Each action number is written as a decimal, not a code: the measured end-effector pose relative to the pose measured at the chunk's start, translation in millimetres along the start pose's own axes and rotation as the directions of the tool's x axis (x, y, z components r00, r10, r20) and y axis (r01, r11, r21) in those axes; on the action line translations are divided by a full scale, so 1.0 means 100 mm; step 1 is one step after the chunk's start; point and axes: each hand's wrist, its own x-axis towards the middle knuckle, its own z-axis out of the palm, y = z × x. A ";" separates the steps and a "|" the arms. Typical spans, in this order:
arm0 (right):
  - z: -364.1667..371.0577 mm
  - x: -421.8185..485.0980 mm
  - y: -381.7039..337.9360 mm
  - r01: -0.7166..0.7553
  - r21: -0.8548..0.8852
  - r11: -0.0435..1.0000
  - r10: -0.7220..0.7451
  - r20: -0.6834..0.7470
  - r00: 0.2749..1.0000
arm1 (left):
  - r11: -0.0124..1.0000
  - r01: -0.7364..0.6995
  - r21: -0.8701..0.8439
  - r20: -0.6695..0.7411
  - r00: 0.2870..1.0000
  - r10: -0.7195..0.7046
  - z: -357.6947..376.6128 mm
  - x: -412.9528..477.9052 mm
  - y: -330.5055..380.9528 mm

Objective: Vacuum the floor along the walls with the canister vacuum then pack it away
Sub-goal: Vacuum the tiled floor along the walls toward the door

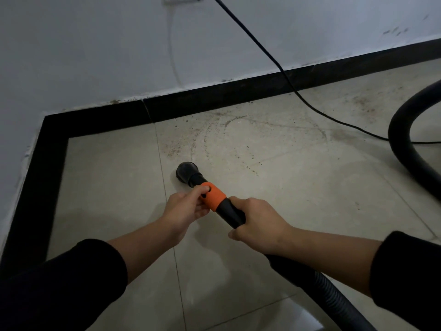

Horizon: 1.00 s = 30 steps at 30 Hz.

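Orange collar (212,195) on the black vacuum wand (235,215), held low over the pale floor tiles (107,187). At the tip, the round brush nozzle (187,172) is down on a tile near the room's corner, well apart from the skirting (214,101). The left hand (185,209) comes in from the side, its grip closed in a pinch, thumb and fingertips on the orange collar. Just behind it the right hand (259,225) has its grip wrapped firmly round the black wand.

From under that right hand the ribbed hose (334,292) runs off to the bottom right edge. Another hose loop (401,139) curves across the floor at the far right. A thin black power cord (286,80) drops down the wall, crosses the skirting and trails over the tiles to that loop. Brown specks and curved scuff tracks (214,134) dirty the tile between nozzle and skirting. The black skirting turns the corner under a white wall (95,56), where a white cable (173,44) hangs from the top edge. Black sleeves (71,283) on both arms.
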 end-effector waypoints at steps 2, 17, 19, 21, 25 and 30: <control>-0.02 0.00 0.01 -0.011 -0.002 1.000 0.011 -0.009 1.000 | 1.000 -0.002 0.006 0.007 1.000 0.002 0.04 0.02 0.02; -0.18 -0.28 0.31 -0.119 0.055 0.991 0.124 -0.079 0.989 | 0.999 0.003 0.053 0.094 0.996 -0.008 0.52 0.04 -0.09; -0.21 -0.33 0.36 -0.135 0.070 0.988 0.141 -0.090 0.986 | 0.998 0.009 0.065 0.096 0.995 -0.015 0.61 0.05 -0.11; -0.24 -0.38 0.41 -0.146 0.082 0.986 0.154 -0.104 0.983 | 0.997 0.013 0.070 0.108 0.994 -0.021 0.70 0.05 -0.14; -0.30 -0.47 0.50 -0.177 0.102 0.979 0.189 -0.125 0.974 | 0.996 0.007 0.084 0.137 0.990 -0.019 0.85 0.05 -0.17; -0.35 -0.57 0.60 -0.230 0.126 0.965 0.249 -0.158 0.956 | 0.995 0.005 0.104 0.154 0.988 -0.021 1.06 0.04 -0.20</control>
